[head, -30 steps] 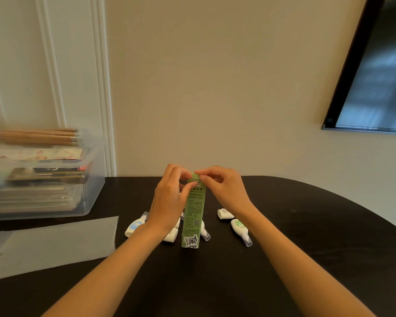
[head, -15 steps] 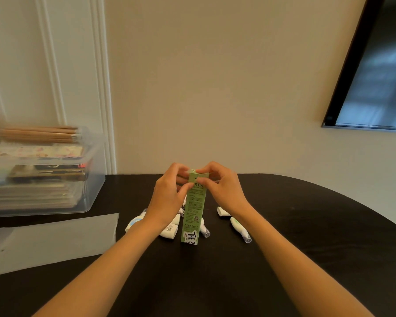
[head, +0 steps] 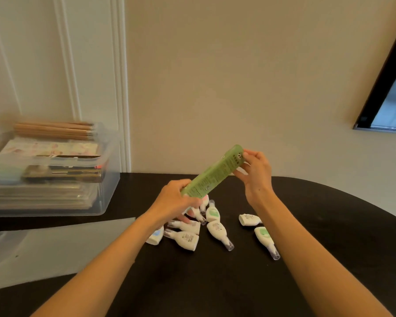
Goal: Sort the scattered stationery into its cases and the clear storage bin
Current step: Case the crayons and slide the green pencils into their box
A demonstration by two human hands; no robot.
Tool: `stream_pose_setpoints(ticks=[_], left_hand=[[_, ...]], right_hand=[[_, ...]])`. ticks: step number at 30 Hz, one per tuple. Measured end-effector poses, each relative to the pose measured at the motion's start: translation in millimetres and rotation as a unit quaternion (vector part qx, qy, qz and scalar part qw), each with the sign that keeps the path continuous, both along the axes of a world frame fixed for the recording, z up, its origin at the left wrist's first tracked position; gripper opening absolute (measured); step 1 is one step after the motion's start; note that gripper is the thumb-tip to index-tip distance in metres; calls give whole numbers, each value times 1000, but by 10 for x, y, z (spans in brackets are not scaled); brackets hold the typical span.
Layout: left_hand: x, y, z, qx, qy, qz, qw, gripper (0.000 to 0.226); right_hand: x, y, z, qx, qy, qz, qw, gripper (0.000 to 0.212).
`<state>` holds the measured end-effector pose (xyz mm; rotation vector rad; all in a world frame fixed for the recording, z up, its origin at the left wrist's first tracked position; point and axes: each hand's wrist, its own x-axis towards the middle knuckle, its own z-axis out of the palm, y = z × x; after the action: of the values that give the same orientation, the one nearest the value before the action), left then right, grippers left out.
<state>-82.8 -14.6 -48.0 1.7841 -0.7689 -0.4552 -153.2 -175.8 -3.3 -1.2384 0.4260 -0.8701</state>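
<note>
Storage bin (head: 105, 179) at table (head: 318, 225) left rear, against wall; pencils (head: 53, 130) on top of stacked contents. Flat sheet (head: 62, 248) before bin. Correction-tape dispensers (head: 213, 227) scattered mid-table. Box (head: 213, 172) held tilted above them.

A home room: panelled wall (head: 66, 65), wall-mounted screen (head: 389, 104), dark table (head: 329, 225).

Green printed box (head: 215, 173), white correction tapes (head: 216, 229), black table (head: 306, 225)

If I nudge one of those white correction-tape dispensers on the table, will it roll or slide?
Probably slide: the white dispensers lie flat on their broad sides on the smooth dark table. They look like small, light plastic, so a nudge may spin them. The clear caps might pop off.
</note>
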Motion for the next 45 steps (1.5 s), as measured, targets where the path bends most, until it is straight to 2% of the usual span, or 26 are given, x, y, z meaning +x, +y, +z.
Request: stream_pose_setpoints(ticks=[3,6,8,12,17,19,25,26,31,34,39,42,43,45], left_hand=[[294,-30,112,41,-127,79,988,23],[556,-27,281,60,-195,116,972,19],[709,12,456,65,-217,135,965,19],[945,200,786,97,-225,168,955,22],[1384,640,1224,187,-148,175,955,34],[1539,827,1316,206,-129,180,953,34],[1916,1383,1451,262,-110,235,929,41],[2148,1564,1409,278,-97,251,922,42],[2439,1801,1197,303,-80,249,916,44],[2686,1921,983,314,-76,242,915,41],[2803,1978,811,341,-81,238,906,29],[2852,1986,713,345,-63,228,908,34],[2871,1991,671,335,-62,222,914,36],[2854,1979,661,306,-42,195,931,40]], right_hand=[[208,-33,153,-10,41,-13,999,16],[454,-64,317,-71,163,-17,984,15],[629,-33,426,-110,253,19,961,9],[841,131,690,-181,403,103,891,16],[1244,483,1146,-158,378,171,896,12],[1400,669,1251,-181,376,221,881,11],[1865,1102,1366,-351,358,351,790,32],[2153,1252,1292,-373,355,367,775,34],[2494,1528,1017,-527,353,315,706,45],[2704,1687,834,-602,371,297,642,44],[2892,1742,510,-656,383,287,584,49],[2918,1785,405,-655,398,307,564,53],[2924,1780,367,-646,402,310,570,52],[2909,1740,330,-626,395,296,604,42]])
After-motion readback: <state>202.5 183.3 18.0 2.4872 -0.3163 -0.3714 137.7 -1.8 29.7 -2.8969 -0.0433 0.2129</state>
